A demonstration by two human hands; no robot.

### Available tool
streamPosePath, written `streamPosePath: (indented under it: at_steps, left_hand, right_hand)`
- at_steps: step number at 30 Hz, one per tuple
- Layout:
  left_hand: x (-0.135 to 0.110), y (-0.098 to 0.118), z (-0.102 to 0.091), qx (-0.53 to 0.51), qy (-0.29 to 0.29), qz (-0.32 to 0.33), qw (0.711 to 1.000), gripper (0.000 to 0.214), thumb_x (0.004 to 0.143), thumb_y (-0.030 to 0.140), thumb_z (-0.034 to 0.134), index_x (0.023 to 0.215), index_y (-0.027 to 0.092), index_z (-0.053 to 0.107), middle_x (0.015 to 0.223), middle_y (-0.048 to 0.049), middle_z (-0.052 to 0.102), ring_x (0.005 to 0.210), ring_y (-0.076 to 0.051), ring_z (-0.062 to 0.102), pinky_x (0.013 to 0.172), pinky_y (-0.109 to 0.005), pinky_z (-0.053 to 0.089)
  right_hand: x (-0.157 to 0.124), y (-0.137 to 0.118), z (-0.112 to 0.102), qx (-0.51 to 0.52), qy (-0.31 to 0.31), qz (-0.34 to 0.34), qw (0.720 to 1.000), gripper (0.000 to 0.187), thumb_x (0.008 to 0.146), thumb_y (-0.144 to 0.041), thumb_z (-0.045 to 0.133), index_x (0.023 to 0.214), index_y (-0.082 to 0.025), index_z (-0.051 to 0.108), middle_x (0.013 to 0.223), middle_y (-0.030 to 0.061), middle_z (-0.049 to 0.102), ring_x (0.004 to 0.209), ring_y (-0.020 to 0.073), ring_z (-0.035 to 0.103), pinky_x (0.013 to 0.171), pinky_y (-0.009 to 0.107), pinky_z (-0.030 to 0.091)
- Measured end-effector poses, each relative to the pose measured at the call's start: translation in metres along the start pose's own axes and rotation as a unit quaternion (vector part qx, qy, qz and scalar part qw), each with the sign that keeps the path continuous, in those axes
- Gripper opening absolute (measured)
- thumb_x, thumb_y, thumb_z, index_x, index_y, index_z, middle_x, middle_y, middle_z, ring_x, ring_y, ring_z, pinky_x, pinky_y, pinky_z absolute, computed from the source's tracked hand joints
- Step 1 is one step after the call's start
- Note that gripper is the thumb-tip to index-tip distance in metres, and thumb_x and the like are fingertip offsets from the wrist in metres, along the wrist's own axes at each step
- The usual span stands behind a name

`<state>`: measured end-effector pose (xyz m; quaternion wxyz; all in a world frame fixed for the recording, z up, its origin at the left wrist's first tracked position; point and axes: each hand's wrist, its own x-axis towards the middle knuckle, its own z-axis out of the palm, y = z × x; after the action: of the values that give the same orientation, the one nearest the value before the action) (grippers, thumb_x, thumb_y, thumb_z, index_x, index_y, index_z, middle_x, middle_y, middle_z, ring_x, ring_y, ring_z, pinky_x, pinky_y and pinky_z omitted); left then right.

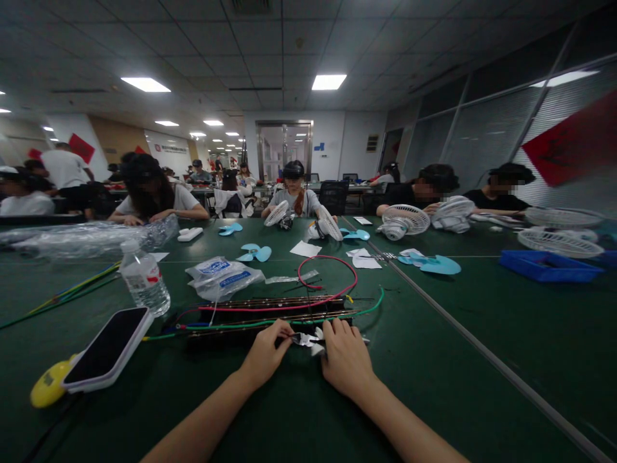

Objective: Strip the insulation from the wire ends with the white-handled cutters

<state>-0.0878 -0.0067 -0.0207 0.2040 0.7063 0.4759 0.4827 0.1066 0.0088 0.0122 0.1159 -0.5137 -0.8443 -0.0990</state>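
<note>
My left hand [267,352] is closed in a pinch, thumb against fingertips, on one end of a small silvery piece [303,339] whose kind I cannot make out. Close beside it, my right hand [347,357] has its fingers curled down over something with white parts [317,349], mostly hidden under the fingers. Just beyond both hands lies a long black slotted holder [226,316] with copper-coloured strands along it. A green wire [373,307] runs across its near side, and a red wire [355,276] loops up at the back.
On the left are a phone [108,347], a yellow rounded object [51,384] and a water bottle [143,280]. Plastic bags [224,278] and blue fan blades [254,253] lie farther back. At right stand a fan [403,222] and a blue tray [549,267]. Several people sit opposite.
</note>
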Motion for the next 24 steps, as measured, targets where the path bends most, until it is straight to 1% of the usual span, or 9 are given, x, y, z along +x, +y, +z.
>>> streamPosePath:
  at_steps: [4,9,13,17,20,24]
  left_hand:
    - [0.0001,0.0007,-0.0002,-0.005,0.001,0.006,1.000,0.009,0.081,0.013,0.053,0.085,0.020,0.056,0.085,-0.0025,0.063,0.081,-0.017,0.063,0.077,-0.030,0.052]
    - [0.0003,0.0027,-0.0014,-0.005,-0.004,0.004,1.000,0.008,0.081,0.013,0.052,0.086,0.020,0.056,0.085,-0.0024,0.063,0.081,-0.017,0.062,0.077,-0.030,0.052]
    - [0.0007,0.0034,-0.0020,-0.009,-0.009,0.003,1.000,0.008,0.082,0.013,0.052,0.085,0.019,0.056,0.085,-0.0024,0.062,0.081,-0.017,0.062,0.078,-0.030,0.052]
    - [0.0007,0.0016,-0.0012,-0.019,-0.009,0.003,1.000,0.008,0.081,0.013,0.052,0.086,0.019,0.056,0.085,-0.0023,0.062,0.081,-0.017,0.062,0.077,-0.031,0.052]
    - [0.0004,0.0001,-0.0002,-0.024,-0.003,0.001,1.000,0.008,0.081,0.013,0.052,0.086,0.018,0.056,0.085,-0.0022,0.062,0.080,-0.016,0.062,0.077,-0.031,0.052]
    - [0.0002,0.0004,0.0000,-0.035,0.001,-0.001,0.999,0.010,0.080,0.011,0.053,0.086,0.018,0.055,0.085,-0.0018,0.061,0.080,-0.016,0.061,0.078,-0.031,0.051]
  right_hand:
    - [-0.0004,0.0017,0.0047,0.011,-0.009,-0.007,1.000,0.025,0.070,-0.022,0.053,0.095,-0.018,0.050,0.094,0.0092,0.054,0.091,0.0245,0.046,0.078,0.034,0.028]
    - [-0.0008,0.0030,0.0095,0.029,-0.039,-0.008,0.999,0.022,0.074,-0.025,0.051,0.095,-0.019,0.051,0.091,0.0079,0.058,0.085,0.0230,0.051,0.074,0.032,0.030]
    - [-0.0008,0.0021,0.0080,0.033,-0.061,0.001,0.998,0.022,0.075,-0.026,0.051,0.096,-0.019,0.051,0.093,0.0081,0.059,0.085,0.0222,0.053,0.073,0.031,0.031]
    - [-0.0010,0.0011,0.0059,0.030,-0.068,0.007,0.997,0.019,0.076,-0.024,0.049,0.094,-0.019,0.052,0.091,0.0079,0.060,0.083,0.0221,0.054,0.071,0.030,0.031]
    - [-0.0008,0.0012,0.0051,0.027,-0.064,0.001,0.998,0.020,0.075,-0.023,0.049,0.094,-0.019,0.051,0.090,0.0080,0.059,0.083,0.0224,0.053,0.071,0.031,0.031]
    - [-0.0004,0.0014,0.0026,0.019,-0.024,-0.017,0.999,0.023,0.072,-0.022,0.051,0.094,-0.018,0.050,0.094,0.0091,0.056,0.088,0.0241,0.048,0.076,0.033,0.029]
